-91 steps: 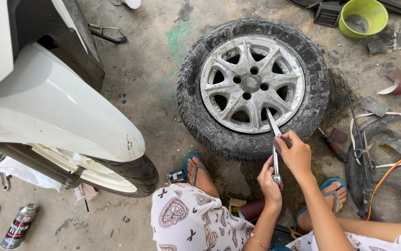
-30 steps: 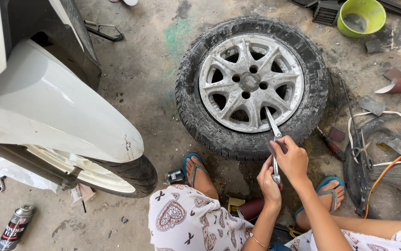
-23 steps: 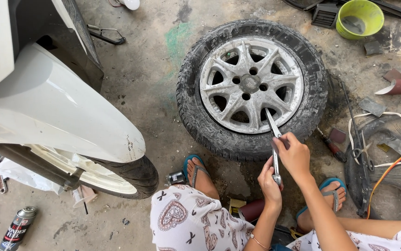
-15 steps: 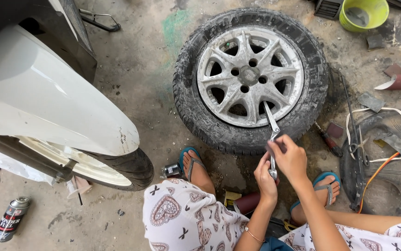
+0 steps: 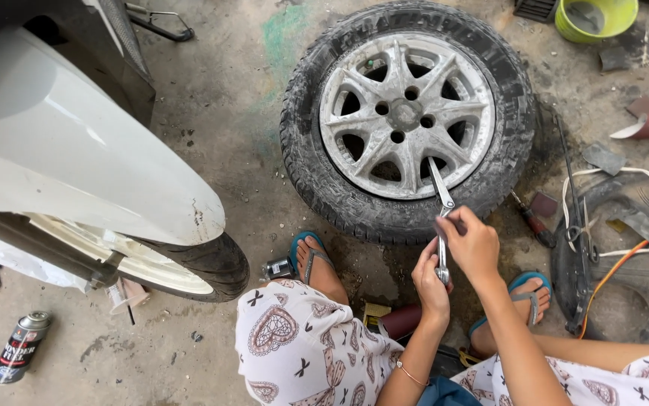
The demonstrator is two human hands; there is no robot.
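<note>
We cannot see the end of the metal tool (image 5: 441, 225) inside our left hand (image 5: 431, 284), which grips its lower part; our right hand (image 5: 473, 244) is closed around its middle. Its tip rests on the car wheel (image 5: 407, 116), as before; the view sits slightly closer. Stained concrete floor (image 5: 219, 98), white scooter fender (image 5: 76, 158) left.

Bare concrete floor (image 5: 219, 135) lies open between the white scooter fender (image 5: 76, 158) and the car wheel (image 5: 407, 120), wide enough for a hand to pass. Right of the wheel the way is cluttered: cables (image 5: 625, 225), a screwdriver (image 5: 531, 222) and rubber scraps (image 5: 602, 158) crowd close. Nearer the person, the blue sandals (image 5: 311, 252) and knees hem in the strip below the tyre. A spray can (image 5: 20, 347) stands apart at lower left.
</note>
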